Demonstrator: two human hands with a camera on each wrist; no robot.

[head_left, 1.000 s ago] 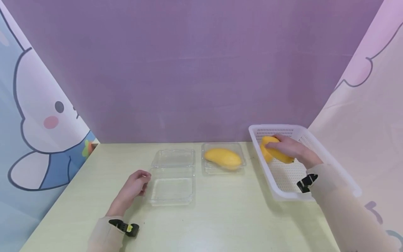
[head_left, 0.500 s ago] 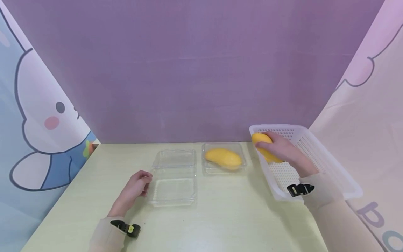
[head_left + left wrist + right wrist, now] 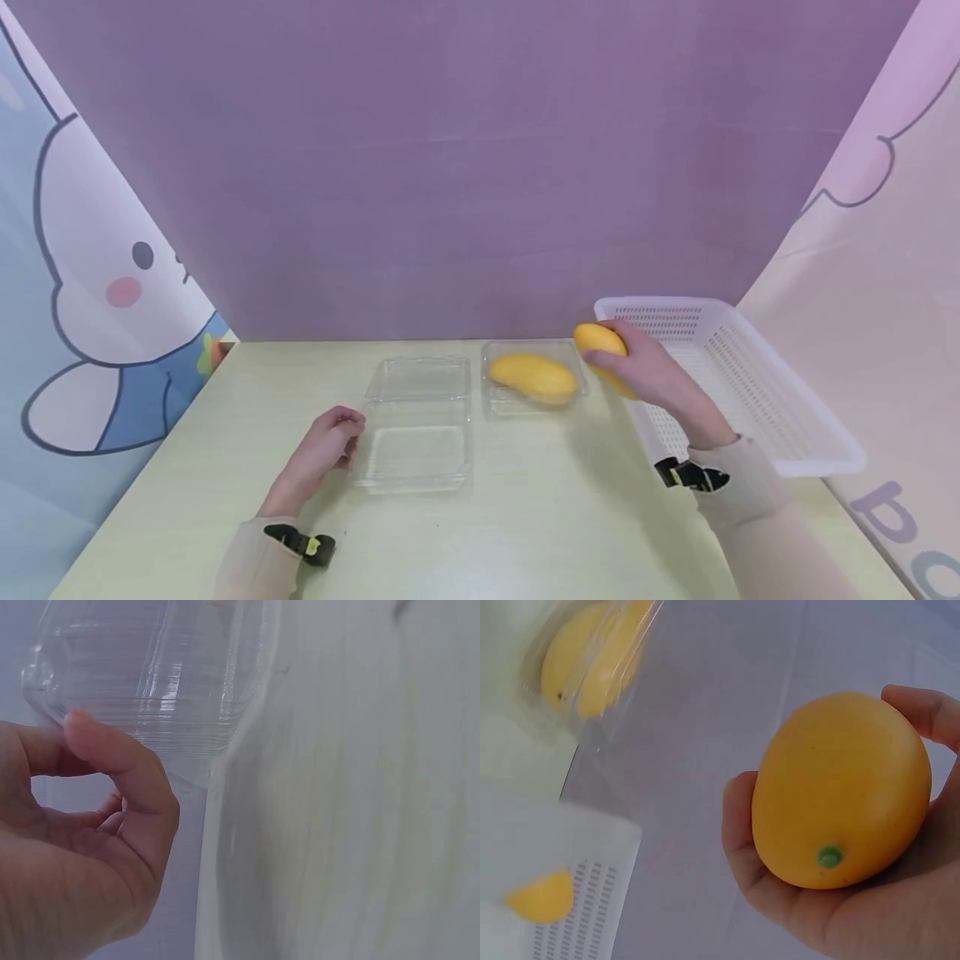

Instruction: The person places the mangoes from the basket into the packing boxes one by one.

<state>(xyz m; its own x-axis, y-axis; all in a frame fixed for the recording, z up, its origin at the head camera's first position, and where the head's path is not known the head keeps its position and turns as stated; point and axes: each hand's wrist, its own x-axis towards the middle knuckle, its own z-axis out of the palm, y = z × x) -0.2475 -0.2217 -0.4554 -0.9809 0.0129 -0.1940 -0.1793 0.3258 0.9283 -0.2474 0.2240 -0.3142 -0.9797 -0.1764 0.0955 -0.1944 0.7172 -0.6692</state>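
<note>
My right hand (image 3: 645, 367) grips a yellow mango (image 3: 600, 340) with a green stem end (image 3: 829, 856), held by the left rim of the white basket (image 3: 787, 377). My left hand (image 3: 326, 437) is at the left edge of an open clear plastic clamshell box (image 3: 417, 450), its thumb and forefinger pinching the rim in the left wrist view. The box lies with its lid folded back, nothing inside. To its right, another clear box (image 3: 513, 406) contains a yellow mango (image 3: 531, 375) under clear plastic.
Another yellow fruit (image 3: 544, 898) shows inside the basket in the right wrist view; my right hand hides it in the head view. A purple panel (image 3: 465, 167) stands behind the pale table (image 3: 510, 525), with printed cartoon curtains (image 3: 112, 358) at the sides.
My right hand has lifted the mango from inside the basket and brought it left past the basket's rim. My left hand and both boxes have stayed put.
</note>
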